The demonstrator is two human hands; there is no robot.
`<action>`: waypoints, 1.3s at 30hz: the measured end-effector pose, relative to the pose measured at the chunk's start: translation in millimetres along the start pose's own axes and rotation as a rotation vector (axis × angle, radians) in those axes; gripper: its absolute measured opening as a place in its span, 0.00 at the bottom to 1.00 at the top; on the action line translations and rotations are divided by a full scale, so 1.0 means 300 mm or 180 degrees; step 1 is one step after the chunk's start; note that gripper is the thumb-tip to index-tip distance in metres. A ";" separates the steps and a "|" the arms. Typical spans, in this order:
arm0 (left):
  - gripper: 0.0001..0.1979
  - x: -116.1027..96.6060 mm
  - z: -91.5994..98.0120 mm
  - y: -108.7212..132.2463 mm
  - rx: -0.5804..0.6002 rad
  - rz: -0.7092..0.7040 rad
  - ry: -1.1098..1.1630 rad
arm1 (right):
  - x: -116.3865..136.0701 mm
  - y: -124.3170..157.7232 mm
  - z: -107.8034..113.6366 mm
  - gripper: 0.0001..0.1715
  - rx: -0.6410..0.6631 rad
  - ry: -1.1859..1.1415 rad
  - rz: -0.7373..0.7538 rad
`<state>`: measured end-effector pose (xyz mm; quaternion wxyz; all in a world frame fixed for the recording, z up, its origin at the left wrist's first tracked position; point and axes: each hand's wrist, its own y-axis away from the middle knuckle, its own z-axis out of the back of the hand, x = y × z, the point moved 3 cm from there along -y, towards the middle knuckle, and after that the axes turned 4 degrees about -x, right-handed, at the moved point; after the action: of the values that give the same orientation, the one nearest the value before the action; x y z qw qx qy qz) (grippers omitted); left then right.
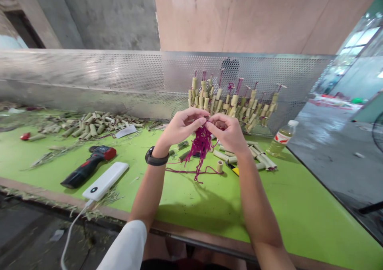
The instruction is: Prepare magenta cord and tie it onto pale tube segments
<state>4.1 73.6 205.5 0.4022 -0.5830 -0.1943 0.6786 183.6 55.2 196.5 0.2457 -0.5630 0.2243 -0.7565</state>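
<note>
Right here over the table [299,198], a bundle of purple strings [201,142] is pinched at its top by the narrowed fingers of the left hand [182,128] and the right hand [231,133]; bamboo tubes [234,101] are clustered far behind, a cordless drill [89,166] laid at left.

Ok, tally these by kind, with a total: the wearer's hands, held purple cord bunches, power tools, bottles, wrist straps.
Hands: 2 (left hand, right hand)
Purple cord bunch: 1
Power tool: 1
Bottle: 1
Wrist strap: 1
Total: 6
</note>
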 end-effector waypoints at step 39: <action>0.17 0.043 0.042 -0.008 0.0051 0.0290 -0.0030 | -0.032 -0.030 0.169 0.32 0.0092 -0.1964 -0.0466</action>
<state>-7.1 87.6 202.1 0.3746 -0.5849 -0.1640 0.7005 233.7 64.9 208.4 0.2549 -0.7770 0.0873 -0.5689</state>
